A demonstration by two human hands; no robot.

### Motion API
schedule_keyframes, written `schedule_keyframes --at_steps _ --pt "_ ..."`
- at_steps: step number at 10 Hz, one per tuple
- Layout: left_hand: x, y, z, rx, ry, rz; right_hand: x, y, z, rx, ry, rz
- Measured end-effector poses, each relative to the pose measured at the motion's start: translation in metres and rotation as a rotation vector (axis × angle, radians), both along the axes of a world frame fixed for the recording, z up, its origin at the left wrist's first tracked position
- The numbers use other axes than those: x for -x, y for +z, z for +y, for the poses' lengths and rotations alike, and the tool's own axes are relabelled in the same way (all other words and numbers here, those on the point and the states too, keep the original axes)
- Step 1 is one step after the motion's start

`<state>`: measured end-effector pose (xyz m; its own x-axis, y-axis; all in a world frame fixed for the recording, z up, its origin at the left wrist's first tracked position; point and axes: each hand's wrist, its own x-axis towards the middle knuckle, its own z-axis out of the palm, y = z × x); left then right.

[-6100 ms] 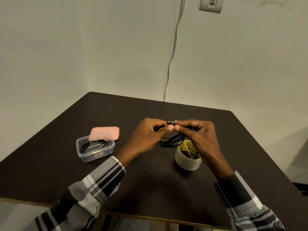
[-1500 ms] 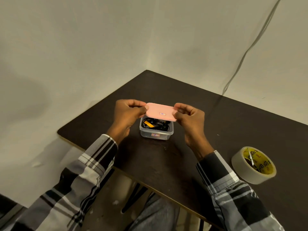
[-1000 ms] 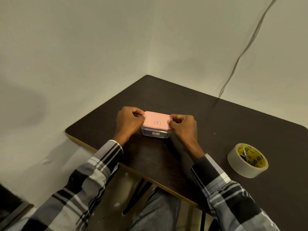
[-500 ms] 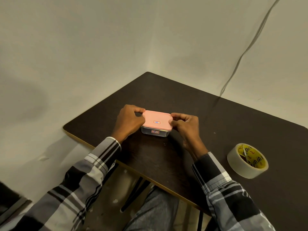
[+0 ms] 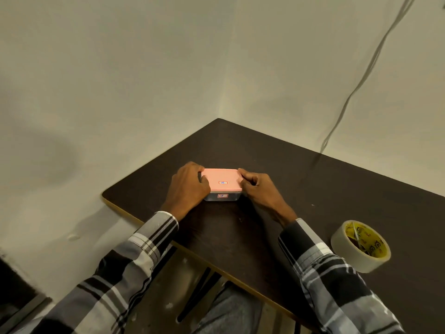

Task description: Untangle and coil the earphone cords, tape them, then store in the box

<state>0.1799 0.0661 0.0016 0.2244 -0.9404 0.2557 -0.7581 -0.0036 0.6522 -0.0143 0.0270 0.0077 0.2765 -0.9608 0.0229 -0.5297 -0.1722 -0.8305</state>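
A small clear plastic box (image 5: pixel 222 196) stands on the dark table (image 5: pixel 313 189), and its pink lid (image 5: pixel 222 179) lies flat on top of it. My left hand (image 5: pixel 189 186) grips the box and lid at the left side, thumb on the lid's edge. My right hand (image 5: pixel 258 186) holds the right side, fingertips on the lid's rim. The earphone cords are hidden under the lid.
A roll of whitish tape (image 5: pixel 360 245) with a yellow core lies on the table at the right. The table's front edge (image 5: pixel 134 219) runs diagonally just below my left wrist. A grey cable (image 5: pixel 356 88) hangs down the wall to the table's back.
The pink lid, held above the open box 1.5 s ago, has come down onto it. Both hands now press at its sides. The cords inside no longer show.
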Motion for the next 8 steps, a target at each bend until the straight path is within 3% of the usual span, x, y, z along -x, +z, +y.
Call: schedule_keyframes --at_steps 2,3,6,8 --pt "-0.005 0.0 0.011 -0.034 -0.041 -0.147 -0.012 0.006 -0.006 -0.033 0.238 0.203" --pt "-0.016 -0.003 0.016 -0.091 -0.05 -0.162 -0.033 0.002 -0.014 0.02 0.272 0.207" --pt "-0.058 -0.013 0.005 -0.133 0.044 -0.196 -0.089 -0.007 -0.041 0.07 0.276 0.13" --pt "-0.059 -0.009 -0.006 -0.12 0.088 -0.277 -0.085 -0.009 -0.051 0.185 0.218 0.22"
